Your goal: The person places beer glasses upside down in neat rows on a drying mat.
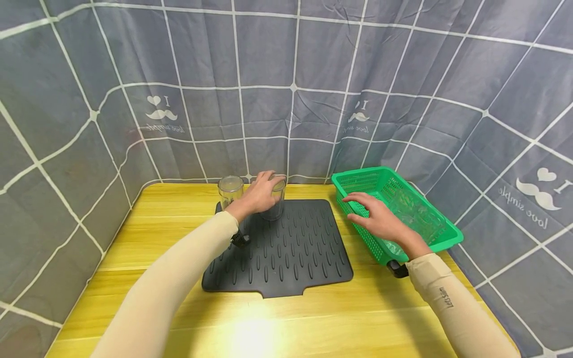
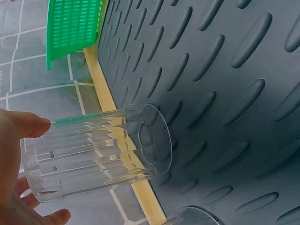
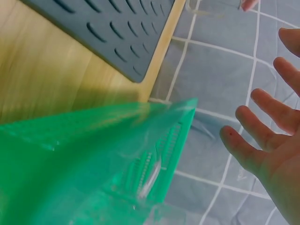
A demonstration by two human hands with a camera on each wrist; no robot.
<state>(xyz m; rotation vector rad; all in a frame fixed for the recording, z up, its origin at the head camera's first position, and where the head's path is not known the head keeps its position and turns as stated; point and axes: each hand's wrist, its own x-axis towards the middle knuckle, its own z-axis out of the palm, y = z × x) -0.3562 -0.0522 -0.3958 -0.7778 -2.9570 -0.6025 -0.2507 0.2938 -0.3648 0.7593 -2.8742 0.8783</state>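
A clear drinking glass (image 1: 274,205) stands upside down at the back of the black ridged mat (image 1: 291,248). My left hand (image 1: 260,193) holds it near its upturned base; in the left wrist view the thumb lies along one side and fingers curve round the other. The glass's rim (image 2: 161,140) is right at the mat. Just left of this hand is a second clear glass (image 1: 231,189), partly hidden by the wrist. My right hand (image 1: 375,216) hovers over the near-left side of the green basket (image 1: 382,174), fingers spread and holding nothing.
Several clear glasses (image 1: 414,211) lie inside the green basket at the right of the wooden table (image 1: 165,219). A grey checked curtain (image 1: 264,114) hangs close behind the table and along both sides.
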